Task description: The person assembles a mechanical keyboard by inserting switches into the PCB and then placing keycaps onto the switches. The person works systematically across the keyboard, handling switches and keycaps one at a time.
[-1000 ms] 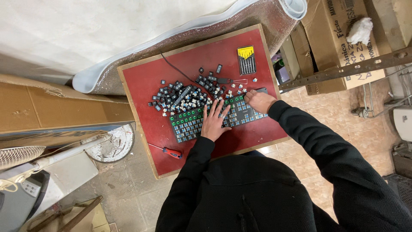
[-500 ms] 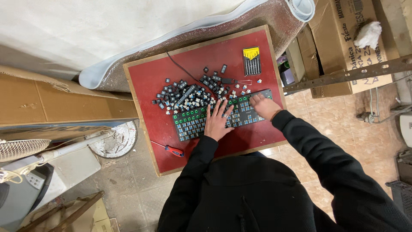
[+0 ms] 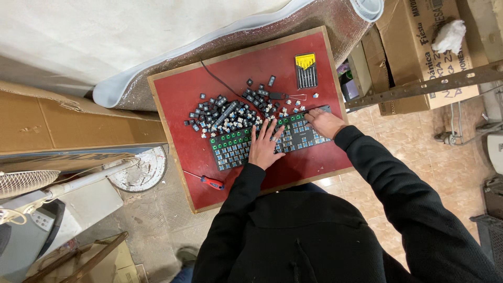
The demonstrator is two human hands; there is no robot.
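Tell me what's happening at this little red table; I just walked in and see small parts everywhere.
A person in a black top leans over a red table with a stripped keyboard on it. The left hand lies flat on its middle; the right hand rests on its far right end. Loose keycaps are heaped just beyond the keyboard. A red-handled screwdriver lies near the table's front edge, and a yellow-topped tool set sits at the back.

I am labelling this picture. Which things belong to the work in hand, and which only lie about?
In hand:
left hand
right hand
stripped dark keyboard with green switches
loose black keycaps

Lying about:
red-handled screwdriver
yellow-topped screwdriver set
cardboard boxes
white fan
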